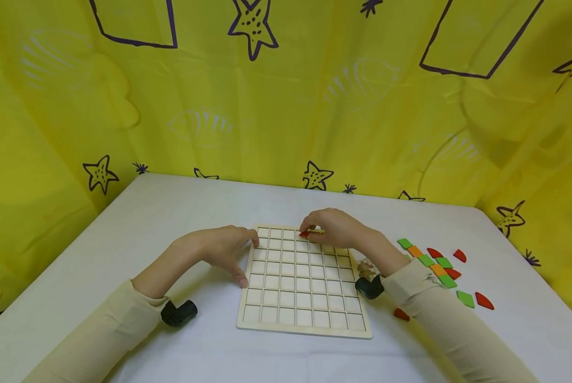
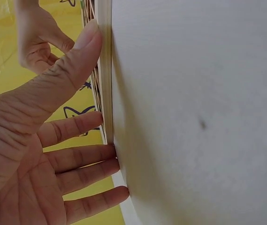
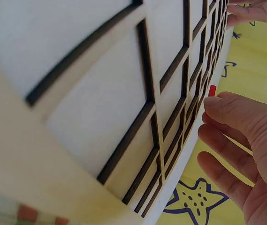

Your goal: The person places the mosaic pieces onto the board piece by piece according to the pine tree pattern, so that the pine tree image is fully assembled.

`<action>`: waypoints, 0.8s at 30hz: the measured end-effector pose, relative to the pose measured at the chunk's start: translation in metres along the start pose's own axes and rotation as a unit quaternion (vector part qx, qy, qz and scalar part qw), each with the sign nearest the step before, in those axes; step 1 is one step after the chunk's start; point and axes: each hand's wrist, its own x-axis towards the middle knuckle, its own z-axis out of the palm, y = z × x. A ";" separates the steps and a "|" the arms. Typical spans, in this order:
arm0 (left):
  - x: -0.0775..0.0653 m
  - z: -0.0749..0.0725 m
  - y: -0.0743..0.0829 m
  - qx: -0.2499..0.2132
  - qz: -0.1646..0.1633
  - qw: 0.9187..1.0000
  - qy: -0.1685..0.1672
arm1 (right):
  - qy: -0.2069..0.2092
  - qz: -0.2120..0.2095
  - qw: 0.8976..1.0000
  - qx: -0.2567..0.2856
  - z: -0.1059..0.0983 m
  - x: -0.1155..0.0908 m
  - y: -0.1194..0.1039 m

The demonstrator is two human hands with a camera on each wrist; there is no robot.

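White tabletop (image 1: 190,367) is spreading beneath everything, its near edge lying out of view. Closest in, pale sleeves (image 1: 99,330) are reaching over it, one on each side. Between them a wooden board (image 1: 305,331) is lying flat, its square cells (image 1: 287,317) running in rows from near edge to far edge. Off the board's right edge, a red wedge (image 1: 401,314) is lying just beside the right sleeve; farther out, toward the tabletop's right edge, green, orange and red tiles (image 1: 465,299) are lying in a loose cluster.

Left hand (image 1: 226,247) is resting at the board's left edge, thumb and fingers spread apart, apparently steadying it. Farther off, the right hand (image 1: 336,229) is pinching a red piece (image 1: 304,234) between thumb and fingertips at the far row of cells, near the board's far edge; whether the piece is touching the board, the views are not showing.

Lining up this piece with a cell is probably being done now. Next, the work is likely calling for laying it flat within that cell's walls and letting go, the left hand keeping the board from sliding.

Beyond the tabletop's far edge, a yellow curtain (image 1: 286,106) is hanging, showing dark-outlined starfish (image 1: 100,174)
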 end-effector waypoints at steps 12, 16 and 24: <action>0.000 -0.001 0.001 0.000 -0.004 1.000 0.001 | -0.011 0.001 1.000 0.013 0.002 0.004 -0.002; 0.000 -0.001 0.001 -0.001 -0.004 1.000 0.001 | -0.015 0.007 1.000 0.016 0.003 0.002 -0.002; 0.000 0.001 0.000 -0.006 -0.001 1.000 0.005 | -0.020 0.003 1.000 0.017 0.003 -0.001 -0.002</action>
